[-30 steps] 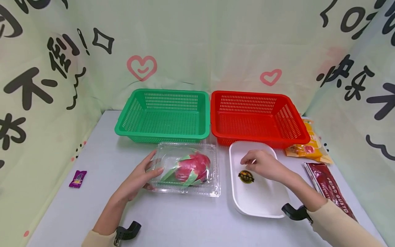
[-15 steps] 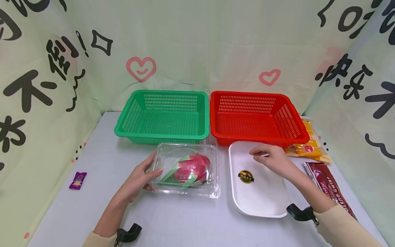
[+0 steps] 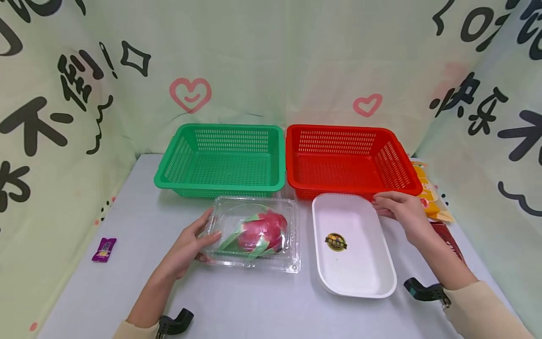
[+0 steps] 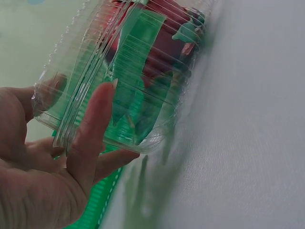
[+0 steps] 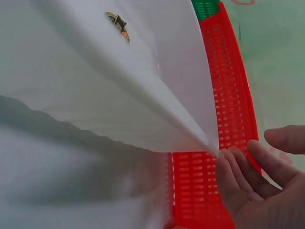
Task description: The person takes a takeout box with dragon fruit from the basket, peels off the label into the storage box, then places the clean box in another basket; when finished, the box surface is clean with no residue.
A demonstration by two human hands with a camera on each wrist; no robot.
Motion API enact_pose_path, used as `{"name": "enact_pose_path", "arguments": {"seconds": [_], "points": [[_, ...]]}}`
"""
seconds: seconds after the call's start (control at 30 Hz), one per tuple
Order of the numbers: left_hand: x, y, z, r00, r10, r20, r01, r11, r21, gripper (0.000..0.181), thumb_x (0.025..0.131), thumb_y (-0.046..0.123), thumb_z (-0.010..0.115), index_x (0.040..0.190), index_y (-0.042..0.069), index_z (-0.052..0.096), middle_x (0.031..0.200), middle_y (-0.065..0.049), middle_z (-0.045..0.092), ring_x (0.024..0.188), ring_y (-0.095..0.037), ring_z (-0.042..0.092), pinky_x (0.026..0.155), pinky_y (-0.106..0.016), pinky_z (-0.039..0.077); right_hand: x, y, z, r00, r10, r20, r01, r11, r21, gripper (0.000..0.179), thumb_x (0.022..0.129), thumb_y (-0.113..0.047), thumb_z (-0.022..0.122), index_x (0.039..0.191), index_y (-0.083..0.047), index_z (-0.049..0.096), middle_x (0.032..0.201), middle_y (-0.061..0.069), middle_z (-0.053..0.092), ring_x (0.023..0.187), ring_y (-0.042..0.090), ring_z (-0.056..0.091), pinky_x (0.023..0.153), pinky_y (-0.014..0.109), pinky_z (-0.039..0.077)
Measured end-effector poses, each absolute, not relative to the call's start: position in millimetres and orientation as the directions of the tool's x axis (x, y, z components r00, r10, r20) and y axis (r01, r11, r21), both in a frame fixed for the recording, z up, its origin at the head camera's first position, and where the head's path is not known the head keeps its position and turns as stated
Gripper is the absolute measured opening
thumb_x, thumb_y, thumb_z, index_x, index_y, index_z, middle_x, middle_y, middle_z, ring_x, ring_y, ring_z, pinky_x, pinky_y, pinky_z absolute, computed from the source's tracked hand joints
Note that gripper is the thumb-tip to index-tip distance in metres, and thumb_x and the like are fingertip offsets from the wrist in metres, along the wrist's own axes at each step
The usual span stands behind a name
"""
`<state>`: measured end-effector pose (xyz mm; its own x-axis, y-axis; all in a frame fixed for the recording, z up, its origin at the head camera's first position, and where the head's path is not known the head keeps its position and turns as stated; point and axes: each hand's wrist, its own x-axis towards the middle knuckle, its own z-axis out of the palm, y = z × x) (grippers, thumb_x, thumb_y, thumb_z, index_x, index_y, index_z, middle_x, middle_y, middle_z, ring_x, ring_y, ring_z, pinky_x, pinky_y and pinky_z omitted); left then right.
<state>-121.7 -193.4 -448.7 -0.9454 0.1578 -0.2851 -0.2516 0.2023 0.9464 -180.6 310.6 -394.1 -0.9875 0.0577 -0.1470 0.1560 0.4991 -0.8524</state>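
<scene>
A clear plastic clamshell box (image 3: 228,226) with a pink-and-green dragon fruit (image 3: 264,231) inside is gripped at its left end by my left hand (image 3: 189,245). In the left wrist view, my fingers and thumb spread around the box's end. Right of it lies a white tray (image 3: 355,268) with a round black-and-gold sticker (image 3: 336,242). My right hand (image 3: 400,213) is at the tray's far right corner. The right wrist view has the fingertips (image 5: 224,155) right at that corner, with the thumb held apart from them.
A green basket (image 3: 235,187) and a red basket (image 3: 355,187) stand side by side at the back. Orange packaging (image 3: 432,197) and a dark red packet (image 3: 450,240) lie at the right, partly behind my right arm. A small purple packet (image 3: 104,249) lies far left.
My right hand has moved from above the white tray rightward to its far right corner. My left hand has kept its hold on the clamshell box.
</scene>
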Motion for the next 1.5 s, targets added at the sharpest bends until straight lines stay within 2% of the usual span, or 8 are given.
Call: {"name": "enact_pose_path", "arguments": {"seconds": [0.07, 0.2, 0.4, 0.6, 0.8, 0.97, 1.2, 1.5], "points": [[-121.6, -193.2, -448.9, -0.947, 0.158, -0.28, -0.248, 0.196, 0.949, 0.08, 0.097, 0.028, 0.065, 0.16, 0.025, 0.016, 0.167, -0.013, 0.012, 0.104, -0.03, 0.061, 0.059, -0.034, 0.058, -181.9, 318.3, -395.7, -0.98, 0.056, -0.189, 0.196, 0.384, -0.902, 0.043, 0.099, -0.04, 0.058, 0.129, -0.01, 0.064, 0.091, -0.023, 0.072, 0.085, 0.0, 0.072, 0.078, 0.019, 0.058], [-121.1, -192.8, -449.1, -0.949, 0.154, -0.275, -0.247, 0.177, 0.953, 0.079, 0.096, 0.028, 0.065, 0.16, 0.027, 0.018, 0.167, -0.012, 0.014, 0.102, -0.03, 0.061, 0.058, -0.033, 0.058, -181.0, 329.4, -398.1, -0.968, 0.018, -0.25, 0.249, 0.152, -0.956, 0.019, 0.099, -0.035, 0.06, 0.11, -0.027, 0.072, 0.092, -0.019, 0.075, 0.087, 0.003, 0.074, 0.079, 0.021, 0.059], [-119.6, -192.1, -449.7, -0.953, 0.137, -0.27, -0.253, 0.13, 0.959, 0.079, 0.094, 0.027, 0.068, 0.159, 0.027, 0.023, 0.166, -0.01, 0.022, 0.105, -0.025, 0.061, 0.056, -0.03, 0.058, -177.0, 339.5, -402.4, -0.952, -0.018, -0.305, 0.304, -0.163, -0.939, 0.019, 0.099, -0.028, 0.06, 0.11, -0.022, 0.075, 0.097, -0.01, 0.077, 0.092, 0.01, 0.075, 0.083, 0.026, 0.059], [-116.6, -191.9, -449.4, -0.954, 0.123, -0.274, -0.263, 0.101, 0.96, 0.076, 0.095, 0.023, 0.067, 0.158, 0.028, 0.025, 0.162, -0.007, 0.032, 0.113, -0.023, 0.057, 0.057, -0.03, 0.059, -178.2, 349.2, -407.6, -0.925, -0.049, -0.377, 0.349, -0.502, -0.791, 0.018, 0.1, -0.022, 0.058, 0.115, -0.02, 0.068, 0.107, -0.003, 0.075, 0.102, 0.016, 0.073, 0.091, 0.032, 0.058], [-112.4, -193.3, -447.0, -0.954, 0.123, -0.272, -0.263, 0.089, 0.961, 0.079, 0.094, 0.025, 0.069, 0.159, 0.026, 0.024, 0.163, -0.005, 0.03, 0.109, -0.019, 0.059, 0.057, -0.03, 0.059, -182.4, 354.6, -410.5, -0.883, -0.091, -0.46, 0.352, -0.777, -0.522, 0.03, 0.099, -0.017, 0.06, 0.127, -0.027, 0.059, 0.113, 0.001, 0.072, 0.114, 0.018, 0.068, 0.104, 0.034, 0.051], [-110.3, -195.0, -444.5, -0.956, 0.129, -0.264, -0.253, 0.091, 0.963, 0.078, 0.095, 0.024, 0.068, 0.159, 0.025, 0.023, 0.162, -0.004, 0.034, 0.111, -0.011, 0.059, 0.058, -0.032, 0.06, -187.7, 354.7, -410.7, -0.871, -0.048, -0.489, 0.271, -0.877, -0.397, 0.043, 0.096, -0.012, 0.063, 0.134, -0.03, 0.057, 0.116, 0.001, 0.07, 0.125, 0.013, 0.059, 0.108, 0.031, 0.047], [-109.8, -193.8, -439.1, -0.959, 0.138, -0.248, -0.238, 0.079, 0.968, 0.074, 0.097, 0.021, 0.065, 0.159, 0.022, 0.024, 0.162, -0.005, 0.034, 0.112, -0.012, 0.06, 0.058, -0.034, 0.061, -193.3, 354.9, -410.3, -0.869, 0.014, -0.495, 0.191, -0.913, -0.36, 0.054, 0.094, -0.005, 0.064, 0.135, -0.038, 0.051, 0.124, -0.003, 0.066, 0.136, 0.009, 0.049, 0.106, 0.032, 0.049], [-111.2, -189.7, -422.8, -0.959, 0.179, -0.218, -0.209, 0.07, 0.976, 0.074, 0.096, 0.024, 0.065, 0.159, 0.023, 0.025, 0.16, -0.005, 0.036, 0.111, -0.016, 0.06, 0.059, -0.036, 0.061, -199.5, 354.5, -407.3, -0.84, 0.054, -0.54, 0.184, -0.907, -0.378, 0.062, 0.091, -0.003, 0.068, 0.135, -0.043, 0.048, 0.124, -0.005, 0.065, 0.14, 0.007, 0.044, 0.102, 0.033, 0.052]]}}
